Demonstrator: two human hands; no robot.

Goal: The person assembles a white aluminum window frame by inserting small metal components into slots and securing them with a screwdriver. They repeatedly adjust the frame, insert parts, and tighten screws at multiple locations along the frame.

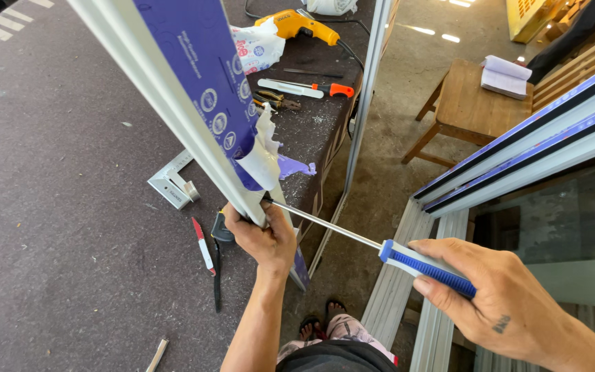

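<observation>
My left hand (264,241) is clamped around the lower end of the long white bar (173,103), the one with the blue film (201,62) peeling off its face, and I hold it tilted up and away from me over the tabletop (70,207). My right hand (490,296) is closed around the blue and white handle of the screwdriver (380,251). Its steel shaft runs straight to the foot of the bar, and the tip goes in just above my left thumb.

That closeness is my first worry. I judge that if the tip jumps out of whatever it is seated in, it will slide along the bar and into my left fingers, because I am pushing toward them. I cannot see the screw itself; the torn white flap of film hanging by the bar's foot hides that spot.

The bar is long and I grip only its bottom end, so its weight sits far above my left hand. If my grip loosens while I turn the screwdriver, the bar could swing down onto the things lying beside it: the metal square (171,184), the red and white pen (203,245), and farther up the bar, the pliers (277,103) and the yellow drill (297,25).

The loose film could also snag the shaft and pull my aim off.
</observation>
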